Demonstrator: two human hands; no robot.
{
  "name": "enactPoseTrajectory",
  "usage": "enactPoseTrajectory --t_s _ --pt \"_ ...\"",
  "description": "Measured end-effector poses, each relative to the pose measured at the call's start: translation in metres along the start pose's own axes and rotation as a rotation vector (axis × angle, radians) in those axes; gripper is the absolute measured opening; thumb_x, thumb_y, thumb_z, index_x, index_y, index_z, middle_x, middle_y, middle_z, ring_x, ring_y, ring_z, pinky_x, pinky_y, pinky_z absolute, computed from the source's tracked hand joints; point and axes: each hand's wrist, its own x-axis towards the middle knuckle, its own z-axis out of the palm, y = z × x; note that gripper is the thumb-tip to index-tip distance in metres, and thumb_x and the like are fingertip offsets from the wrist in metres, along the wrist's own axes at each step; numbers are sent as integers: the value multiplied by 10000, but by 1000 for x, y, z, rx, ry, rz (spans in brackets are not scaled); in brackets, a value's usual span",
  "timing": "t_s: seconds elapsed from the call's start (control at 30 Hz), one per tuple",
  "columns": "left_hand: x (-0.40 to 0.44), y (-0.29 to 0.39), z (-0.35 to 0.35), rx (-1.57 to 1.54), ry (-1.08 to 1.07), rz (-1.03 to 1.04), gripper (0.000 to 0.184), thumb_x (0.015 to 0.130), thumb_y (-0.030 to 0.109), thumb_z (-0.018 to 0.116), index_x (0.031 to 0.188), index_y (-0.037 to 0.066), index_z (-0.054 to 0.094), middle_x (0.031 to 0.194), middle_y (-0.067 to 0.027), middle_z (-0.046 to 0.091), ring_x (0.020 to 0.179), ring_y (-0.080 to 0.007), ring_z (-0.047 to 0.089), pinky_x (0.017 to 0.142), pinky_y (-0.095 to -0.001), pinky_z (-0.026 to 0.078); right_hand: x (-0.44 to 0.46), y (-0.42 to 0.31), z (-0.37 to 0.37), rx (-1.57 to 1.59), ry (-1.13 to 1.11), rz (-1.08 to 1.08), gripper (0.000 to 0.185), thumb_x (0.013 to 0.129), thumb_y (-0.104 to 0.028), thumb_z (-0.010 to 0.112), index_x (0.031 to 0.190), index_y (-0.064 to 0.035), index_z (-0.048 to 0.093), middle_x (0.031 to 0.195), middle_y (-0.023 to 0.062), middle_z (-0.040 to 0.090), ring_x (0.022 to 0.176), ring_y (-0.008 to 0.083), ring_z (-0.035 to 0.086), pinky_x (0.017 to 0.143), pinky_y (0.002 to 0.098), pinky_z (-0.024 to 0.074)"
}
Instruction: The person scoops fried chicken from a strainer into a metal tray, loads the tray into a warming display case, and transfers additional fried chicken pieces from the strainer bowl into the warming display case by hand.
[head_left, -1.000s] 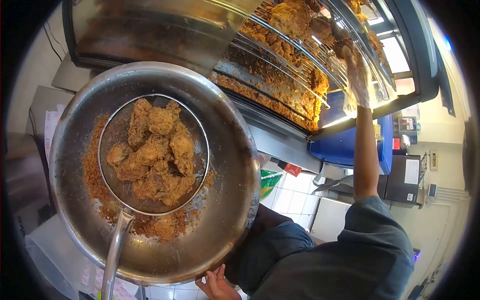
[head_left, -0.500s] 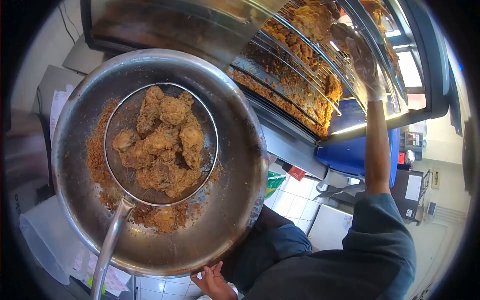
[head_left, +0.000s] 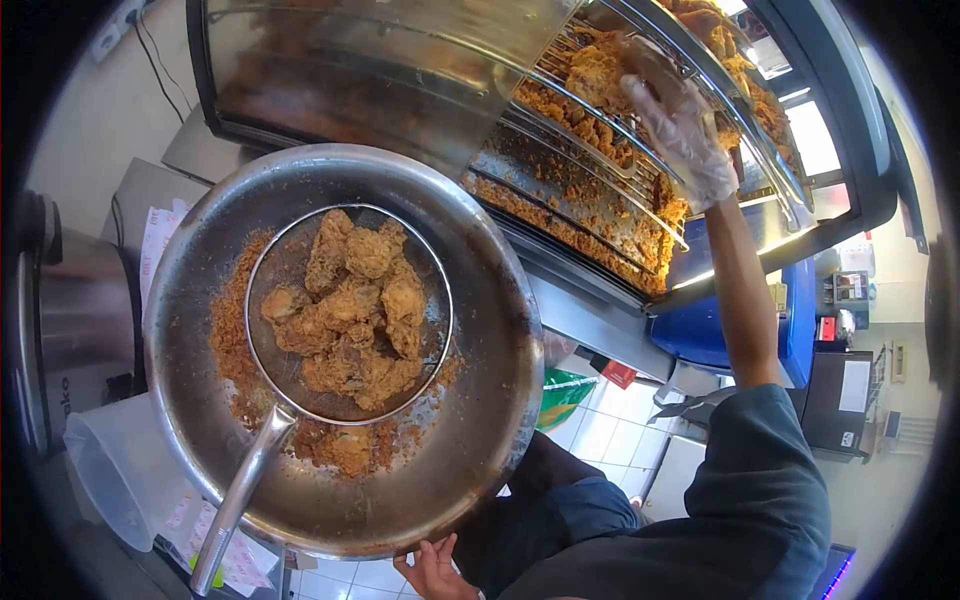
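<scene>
My left hand [head_left: 436, 570] is closed on the near rim of a wide steel bowl [head_left: 480, 400]. A round wire strainer [head_left: 447, 290] rests in it, heaped with fried chicken pieces [head_left: 350, 300], its handle [head_left: 240, 500] lying across the rim. Loose brown crumbs [head_left: 240, 350] lie in the bowl around the strainer. Up in the glass-fronted display cabinet [head_left: 350, 70], my right hand [head_left: 680, 125] wears a clear plastic glove. Its fingers close against a fried chicken piece [head_left: 597, 75] on the wire rack [head_left: 610, 155]; the far fingers are partly hidden.
A translucent plastic jug [head_left: 115, 470] and printed papers [head_left: 235, 560] are left of the bowl. A blue bin [head_left: 735, 320] stands below the cabinet's right end. Crumbs cover the cabinet floor [head_left: 560, 200]. White floor tiles [head_left: 600, 425] show between the counter and my body.
My right hand has moved left inside the cabinet, and the chicken piece near it sits further left too. The view has shifted, with the bowl lower and further right. My left hand stays at the rim.
</scene>
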Motion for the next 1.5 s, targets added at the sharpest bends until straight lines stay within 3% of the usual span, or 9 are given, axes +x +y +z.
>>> enactPoseTrajectory --t_s 0.17,0.33,0.47,0.67,0.93,1.03,1.17,1.33,1.5 --pt "-6 6 6 -6 0 -18 370 910 89 699 1189 63 457 1024 -193 627 889 -323 657 843 -477 608 28 -64 -47 185 -181 311 734 857 -569 677 1400 -96 536 1468 107 485 1323 302 494 1125 411 405" --pt "-2 8 3 56 25 -84 376 909 108 708 1187 63 460 1036 -209 622 892 -341 655 866 -486 599 -9 -57 -51 109 -221 483 809 916 -705 452 1457 -104 475 1559 164 361 1412 386 372 1171 515 283" --pt "-2 8 0 17 -2 -87 383 907 115 713 1188 65 458 1051 -216 618 906 -353 653 881 -496 592 -55 -26 -41 315 -75 864 809 929 -666 484 1497 -94 408 1532 201 390 1431 362 349 1163 494 302" --pt "2 4 -7 -19 -54 -72 377 912 118 709 1188 81 455 1062 -204 613 915 -345 652 883 -494 592 -79 47 -28 199 -93 585 586 949 -382 659 1404 -42 514 1384 214 556 1309 326 512 1062 416 420" --pt "1 7 -6 8 -63 -68 343 923 119 694 1170 80 460 1061 -195 612 919 -338 655 854 -495 597 -118 127 53 -626 -229 175 619 919 -423 696 1386 -53 531 1333 186 601 1240 290 564 1049 403 442" --pt "-3 9 -1 1 -42 -77 347 923 119 693 1177 71 461 1046 -195 623 899 -339 662 844 -492 600 -85 71 8 282 -152 537 605 915 -370 708 1409 -74 519 1410 135 550 1331 266 487 1094 401 404" --pt "-2 9 3 -8 -30 -53 351 924 103 685 1196 70 465 1047 -204 636 883 -341 669 842 -490 603 -52 -10 -55 -51 -213 443 537 921 -326 698 1374 -99 518 1321 114 554 1247 265 491 1047 404 400" --pt "-4 12 7 -18 -81 -17 331 923 84 675 1186 66 476 1064 -211 636 885 -335 672 837 -485 609 -94 68 -22 295 -65 537 369 937 -325 681 1226 -98 641 1037 127 678 980 270 625 879 398 480" --pt "-5 11 11 8 -23 -7 332 917 70 672 1177 36 469 1044 -205 636 866 -334 673 830 -478 612 -87 91 -5 -314 38 143 366 970 -331 615 1289 -152 629 1081 131 676 1003 251 619 892 409 477"
